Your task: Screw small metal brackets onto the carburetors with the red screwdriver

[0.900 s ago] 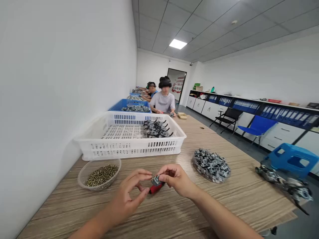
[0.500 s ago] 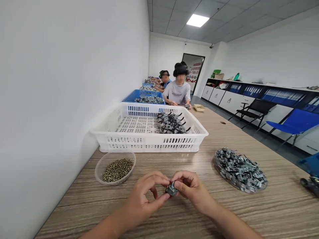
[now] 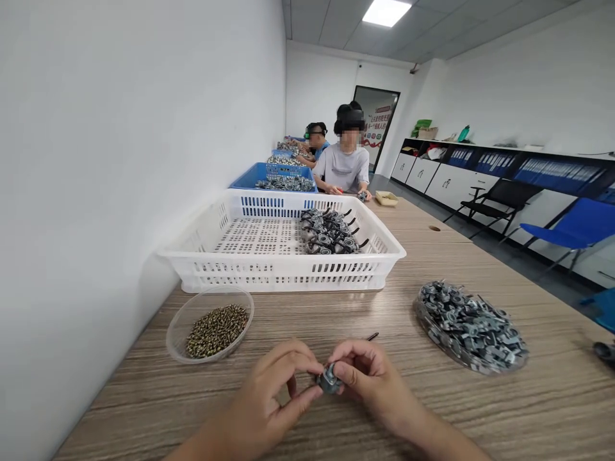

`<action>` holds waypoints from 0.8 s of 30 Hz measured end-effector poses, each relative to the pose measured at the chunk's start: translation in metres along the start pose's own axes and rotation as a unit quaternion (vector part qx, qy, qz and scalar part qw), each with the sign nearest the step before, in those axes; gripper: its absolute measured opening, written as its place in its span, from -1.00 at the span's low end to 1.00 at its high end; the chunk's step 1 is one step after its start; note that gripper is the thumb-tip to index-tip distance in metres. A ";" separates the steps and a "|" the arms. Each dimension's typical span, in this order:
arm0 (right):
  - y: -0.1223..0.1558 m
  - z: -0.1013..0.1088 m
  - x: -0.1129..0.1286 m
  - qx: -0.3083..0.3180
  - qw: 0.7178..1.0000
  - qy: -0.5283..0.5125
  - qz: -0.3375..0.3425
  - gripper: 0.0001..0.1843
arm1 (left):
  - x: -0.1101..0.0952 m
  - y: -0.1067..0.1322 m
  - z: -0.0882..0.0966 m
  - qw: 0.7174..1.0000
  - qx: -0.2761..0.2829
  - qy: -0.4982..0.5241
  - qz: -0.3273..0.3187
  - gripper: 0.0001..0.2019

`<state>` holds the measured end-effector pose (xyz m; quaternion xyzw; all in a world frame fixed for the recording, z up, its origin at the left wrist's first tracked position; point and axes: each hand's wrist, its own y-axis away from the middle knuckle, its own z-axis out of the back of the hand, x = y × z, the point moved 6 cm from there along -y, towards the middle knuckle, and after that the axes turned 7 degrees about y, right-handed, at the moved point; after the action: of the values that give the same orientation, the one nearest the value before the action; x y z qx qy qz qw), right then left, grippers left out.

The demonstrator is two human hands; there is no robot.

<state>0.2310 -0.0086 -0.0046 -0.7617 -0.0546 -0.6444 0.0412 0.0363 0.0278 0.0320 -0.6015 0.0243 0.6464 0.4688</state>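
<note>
Between my two hands is a small grey metal part [image 3: 329,380], held just above the table in front of me. My left hand [image 3: 276,387] pinches its left side with thumb and fingertips. From the right, my right hand [image 3: 368,378] grips the same part, thumb on top and fingers curled behind. The tip of a thin dark rod [image 3: 373,336] shows behind my right hand; the rest of it is hidden. To the left stands a clear round tub [image 3: 250,314] of small brass-coloured screws. On the right, a clear dish [image 3: 423,320] is heaped with grey metal parts.
A white perforated basket [image 3: 283,275] stands across the table ahead, with assembled grey-black parts [image 3: 329,232] on its right side. Behind it are a blue crate [image 3: 250,176] and a seated co-worker [image 3: 343,163]. The wall [image 3: 120,160] borders the table's left. Dark parts [image 3: 604,352] lie at the right edge.
The view has tilted down and shifted slightly. Both hands still hold the grey metal part, with little change in grip. The dark rod's tip now shows more clearly behind my right hand.
</note>
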 end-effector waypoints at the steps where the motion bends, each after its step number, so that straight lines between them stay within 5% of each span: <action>1: 0.001 0.000 -0.001 -0.001 1.000 0.000 -0.002 -0.56 | 0.000 0.000 0.000 1.000 0.002 -0.002 0.000 -0.69; 24: 0.017 -0.002 -0.020 -0.035 0.999 -0.005 -0.017 -0.54 | -0.020 0.002 -0.004 1.000 0.007 -0.003 -0.010 -0.59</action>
<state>0.2278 -0.0265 -0.0235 -0.7646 -0.0451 -0.6429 0.0036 0.0347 0.0129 0.0457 -0.5965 0.0212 0.6432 0.4796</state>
